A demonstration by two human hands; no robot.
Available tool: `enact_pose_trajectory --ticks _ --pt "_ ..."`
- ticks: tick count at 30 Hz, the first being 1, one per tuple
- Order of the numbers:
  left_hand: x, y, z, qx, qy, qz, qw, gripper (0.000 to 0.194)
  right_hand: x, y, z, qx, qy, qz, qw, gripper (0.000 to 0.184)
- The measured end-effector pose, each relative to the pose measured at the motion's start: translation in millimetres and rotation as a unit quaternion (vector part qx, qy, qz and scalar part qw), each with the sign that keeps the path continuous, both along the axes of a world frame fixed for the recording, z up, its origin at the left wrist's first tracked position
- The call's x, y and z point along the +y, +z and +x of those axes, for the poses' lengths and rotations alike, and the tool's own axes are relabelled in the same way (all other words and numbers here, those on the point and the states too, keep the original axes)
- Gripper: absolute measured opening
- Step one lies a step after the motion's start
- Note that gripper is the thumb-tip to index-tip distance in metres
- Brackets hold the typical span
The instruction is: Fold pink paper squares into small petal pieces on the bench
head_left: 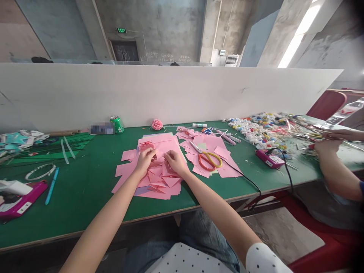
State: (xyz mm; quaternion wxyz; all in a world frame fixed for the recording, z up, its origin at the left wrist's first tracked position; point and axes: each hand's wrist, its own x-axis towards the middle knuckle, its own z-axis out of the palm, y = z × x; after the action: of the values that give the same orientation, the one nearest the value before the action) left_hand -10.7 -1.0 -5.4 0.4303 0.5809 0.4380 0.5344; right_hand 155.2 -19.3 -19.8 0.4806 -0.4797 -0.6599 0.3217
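Both hands over the pink paper pile, near edge of the tabletop (93,197). Left hand (146,161) and right hand (174,162) sit close together, small gap between, fingers curled in on each. Can't tell if either is clamped on a piece; fingertips too small and same-toned as the paper.

Right below them: loose heap of folded pink pieces (156,178), mostly triangles, some tilted, overlapping. Just past the left hand, a row of thin folded pieces (145,145), lined up neater. All of it on flat pink sheets (167,142), layered, a bit of lilac showing at the near side.

How far along: looks like mid-way, my judgement. A good batch is folded; plenty of flat paper left. Folded pieces lie loose, no sign of them joined up. One ruffled pink ball (157,124) stands by the far edge, looks finished; can't tell if it's from the same batch.

Right of the pile: more pink paper (224,167), cut pieces and scraps, with scissors (207,161) lying on top, no hand on them. Glue stick (199,125) and green can (117,125) along the far edge.

Toward the right end, heap of small coloured bits (250,131), magenta device (270,159), co-worker's hands (328,146). Left end: blue pen (52,185), second magenta gadget (25,203) near the corner.
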Motion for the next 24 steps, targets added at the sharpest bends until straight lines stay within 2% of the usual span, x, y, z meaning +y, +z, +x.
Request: enact_pose_trajectory --ticks 15,24 --pt "-3.7 9.9 0.1 -0.02 0.034 -0.01 0.999 0.025 -2.2 2.9 -0.6 0.012 0.0 -0.029 1.0 0.027" --pt "-0.4 5.9 -0.3 -0.022 0.042 -0.01 0.999 0.025 -2.1 2.7 0.0 0.013 0.002 -0.034 0.999 0.024"
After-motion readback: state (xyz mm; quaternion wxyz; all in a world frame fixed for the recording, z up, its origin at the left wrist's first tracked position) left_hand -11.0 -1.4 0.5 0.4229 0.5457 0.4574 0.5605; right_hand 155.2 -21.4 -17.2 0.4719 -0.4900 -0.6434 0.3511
